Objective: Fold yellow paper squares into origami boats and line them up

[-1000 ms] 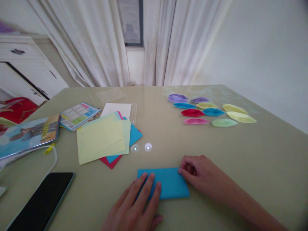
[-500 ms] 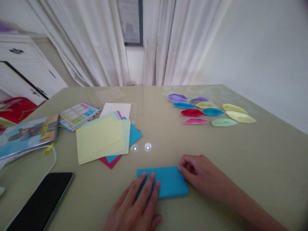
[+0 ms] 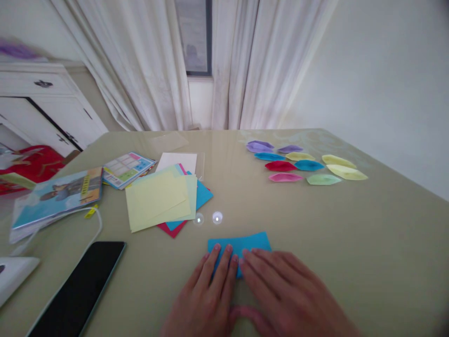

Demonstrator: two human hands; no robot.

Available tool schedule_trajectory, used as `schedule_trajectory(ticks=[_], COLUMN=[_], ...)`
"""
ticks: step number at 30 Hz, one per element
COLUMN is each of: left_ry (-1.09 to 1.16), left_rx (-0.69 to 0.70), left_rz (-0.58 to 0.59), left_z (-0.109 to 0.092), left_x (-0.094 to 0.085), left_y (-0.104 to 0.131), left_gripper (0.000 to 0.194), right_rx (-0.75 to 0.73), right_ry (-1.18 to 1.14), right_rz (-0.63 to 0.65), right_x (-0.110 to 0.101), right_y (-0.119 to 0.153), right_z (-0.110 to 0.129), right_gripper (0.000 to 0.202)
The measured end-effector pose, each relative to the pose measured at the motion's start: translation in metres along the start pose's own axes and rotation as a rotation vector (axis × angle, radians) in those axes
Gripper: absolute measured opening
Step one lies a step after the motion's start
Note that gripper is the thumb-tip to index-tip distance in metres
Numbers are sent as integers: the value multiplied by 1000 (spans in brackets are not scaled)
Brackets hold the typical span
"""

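Observation:
A folded sheet of blue paper lies flat on the table in front of me, its near edge partly hidden under my hands. My left hand rests on its left part with the fingers stretched out. On the right part lies my right hand, palm down, fingers extended and close together, their tips near those of the left. Both hands press on the paper from above; neither grasps it.
Several folded paper boat shapes, among them a red one, sit at the back right. Loose coloured sheets are stacked left of centre. Further left are a phone, a white cable, a booklet and printed cards.
My right hand has left the paper's right corner, moved left and flattened onto the sheet. My left hand stays on the left part. The view has shifted slightly left.

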State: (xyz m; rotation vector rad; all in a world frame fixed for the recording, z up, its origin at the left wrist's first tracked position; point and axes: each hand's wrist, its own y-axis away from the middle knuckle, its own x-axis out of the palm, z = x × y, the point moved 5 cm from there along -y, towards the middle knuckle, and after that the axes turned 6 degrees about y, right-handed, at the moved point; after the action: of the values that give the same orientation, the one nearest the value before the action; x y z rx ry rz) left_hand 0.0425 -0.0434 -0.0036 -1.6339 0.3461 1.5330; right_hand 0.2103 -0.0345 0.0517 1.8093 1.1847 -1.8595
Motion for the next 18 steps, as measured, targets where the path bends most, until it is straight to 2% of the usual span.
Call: schedule_trajectory(ticks=[1,4,6,10,12,15,18], left_ry=[1,2,0,8,1,-43,-79], left_rx=[5,1,-23,-24,10,55,109], left_rz=[-5,-15,-30,-28,-31,-51,-63], left_z=[-1,-4,-4,-1,4,18,27], left_x=[-1,-4,-5,-9,-15,-29,-42], left_y=[-1,-6,-8,-3,7,28,41], left_gripper=[50,46,46,51,53,52,45], right_rx=[-75,-90,-92,-67,-42,-6,-6], right_ry=[44,159,135,67,99,145,149], right_rz=[-23,-12,4,36,51,58,60], right_x=[3,17,23,16,10,4,6], right_y=[6,24,34,49,57,68,71], right_z=[16,35,33,15,7,2,2], right_gripper=[37,40,44,87,99,99,83])
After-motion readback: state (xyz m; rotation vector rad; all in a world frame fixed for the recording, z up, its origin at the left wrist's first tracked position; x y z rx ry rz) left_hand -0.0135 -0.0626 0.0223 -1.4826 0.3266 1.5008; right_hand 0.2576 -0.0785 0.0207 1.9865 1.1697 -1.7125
